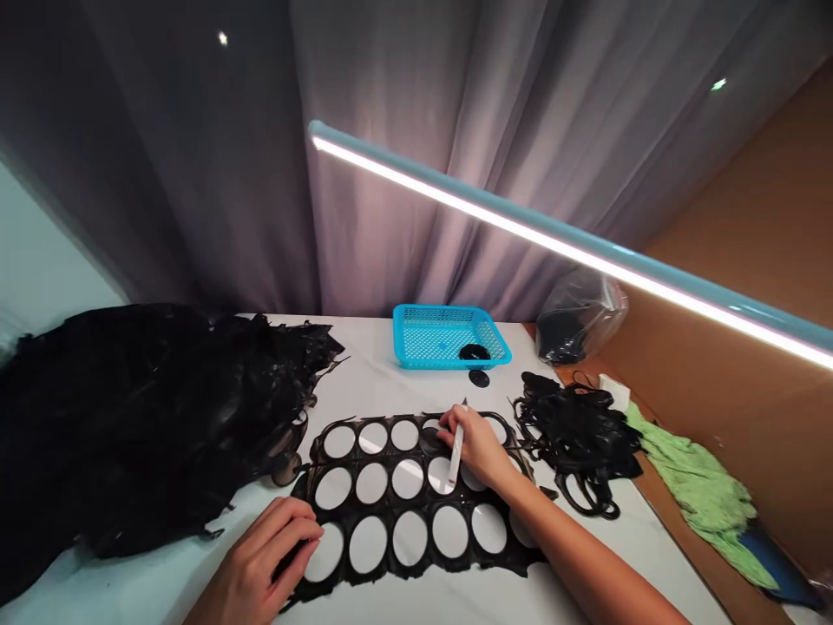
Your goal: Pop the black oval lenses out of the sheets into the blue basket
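1. From the head camera, I find the black holed sheet (390, 507) on the white table (364, 378).
2. Right hand (478, 444): fingers closed around a white pen-like tool (456, 453), over the sheet.
3. Left hand (264, 555): fingers curled at its near-left corner; grip, I cannot tell.

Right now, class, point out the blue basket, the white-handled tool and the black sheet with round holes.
Blue basket (435, 340): head view, on its bare mesh floor.
White-handled tool (456, 455): head view, on its handle.
Black sheet (428, 503): head view, on material between holes.
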{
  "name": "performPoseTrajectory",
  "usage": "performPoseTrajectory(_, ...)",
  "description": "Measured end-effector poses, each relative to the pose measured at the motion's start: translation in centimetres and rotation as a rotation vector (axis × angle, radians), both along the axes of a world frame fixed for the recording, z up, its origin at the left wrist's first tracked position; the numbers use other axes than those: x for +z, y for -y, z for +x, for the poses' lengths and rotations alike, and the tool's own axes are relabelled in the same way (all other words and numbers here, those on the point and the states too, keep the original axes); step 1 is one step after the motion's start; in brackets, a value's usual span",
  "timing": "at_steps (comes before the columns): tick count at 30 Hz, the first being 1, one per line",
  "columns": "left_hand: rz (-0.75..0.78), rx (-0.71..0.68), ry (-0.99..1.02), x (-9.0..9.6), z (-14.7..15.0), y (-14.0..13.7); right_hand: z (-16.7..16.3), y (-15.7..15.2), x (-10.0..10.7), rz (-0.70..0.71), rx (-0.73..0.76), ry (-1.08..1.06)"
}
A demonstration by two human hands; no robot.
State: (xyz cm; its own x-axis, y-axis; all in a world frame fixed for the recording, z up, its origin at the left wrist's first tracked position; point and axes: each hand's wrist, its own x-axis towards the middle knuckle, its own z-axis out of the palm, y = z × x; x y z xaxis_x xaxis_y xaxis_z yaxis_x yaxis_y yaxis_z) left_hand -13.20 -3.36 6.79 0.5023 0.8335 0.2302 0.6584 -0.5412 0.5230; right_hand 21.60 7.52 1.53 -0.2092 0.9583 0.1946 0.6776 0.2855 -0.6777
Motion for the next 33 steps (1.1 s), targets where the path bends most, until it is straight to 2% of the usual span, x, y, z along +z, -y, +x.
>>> performPoseTrajectory(4, 0.029, -0.065, -0.073, -0.3, 2.9, -3.9, -1.4, -0.4, 0.4, -0.015, -0.013, 0.019)
performPoseTrajectory(7, 0.125, -0.075, -0.177, -2.0, 5.6, -7.5, -2.3, -0.6, 1.0, -0.012, -0.017, 0.009)
performPoseTrajectory(9, 0.164, -0.080, -0.267, -3.5, 6.9, -9.5, -1.7, -0.8, 1.5, 0.008, -0.041, -0.001)
performPoseTrajectory(11, 0.199, -0.076, -0.325, -5.0, 7.4, -10.8, 0.6, -0.8, 2.3, 0.032, -0.102, -0.020)
performPoseTrajectory(13, 0.240, -0.061, -0.341, -6.1, 7.4, -11.5, 4.9, -0.6, 3.2, 0.068, -0.229, -0.035)
performPoseTrajectory(14, 0.260, -0.059, -0.337, -6.4, 7.3, -11.6, 7.5, -0.4, 3.7, 0.088, -0.315, -0.039)
performPoseTrajectory(16, 0.281, -0.083, -0.316, -6.6, 7.7, -11.6, 12.5, 0.2, 4.6, 0.146, -0.589, 0.031)
performPoseTrajectory(18, 0.281, -0.135, -0.275, -6.3, 9.2, -11.4, 15.7, 1.0, 5.2, 0.203, -0.729, 0.054)
performPoseTrajectory(20, 0.267, -0.197, -0.229, -5.6, 11.9, -11.0, 16.3, 1.5, 5.3, 0.166, -0.687, -0.109)
performPoseTrajectory(22, 0.248, -0.261, -0.206, -5.0, 15.2, -10.4, 14.7, 1.8, 5.0, 0.016, -0.511, -0.368)
performPoseTrajectory(24, 0.214, -0.346, -0.210, -4.5, 18.4, -9.7, 12.2, 1.8, 4.4, -0.153, -0.330, -0.528)
performPoseTrajectory(26, 0.182, -0.399, -0.223, -4.5, 20.8, -9.0, 10.2, 1.8, 3.6, -0.256, -0.192, -0.545)
performPoseTrajectory(28, 0.159, -0.416, -0.234, -4.9, 22.2, -8.3, 9.1, 1.8, 2.9, -0.295, -0.104, -0.523)
performPoseTrajectory(33, 0.166, -0.399, -0.246, -6.3, 22.6, -7.5, 9.7, 1.9, 1.5, -0.298, -0.067, -0.500)
